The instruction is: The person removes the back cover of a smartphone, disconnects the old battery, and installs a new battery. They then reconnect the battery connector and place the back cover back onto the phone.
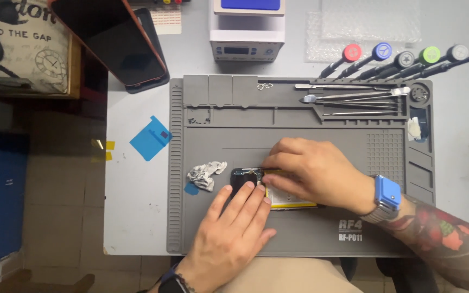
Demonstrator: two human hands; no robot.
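An opened phone with a yellow-edged battery lies on the grey repair mat. My left hand rests flat on the phone's lower part, fingers pressing on it. My right hand, with a blue watch on the wrist, lies over the phone from the right, its fingertips pinching at the top edge near the dark camera area. Most of the phone is hidden under both hands.
A crumpled grey wipe lies left of the phone. Tweezers and spudgers sit in the mat's top tray, coloured-cap screwdrivers behind it. A phone screen, a white heating device and a blue film piece lie beyond.
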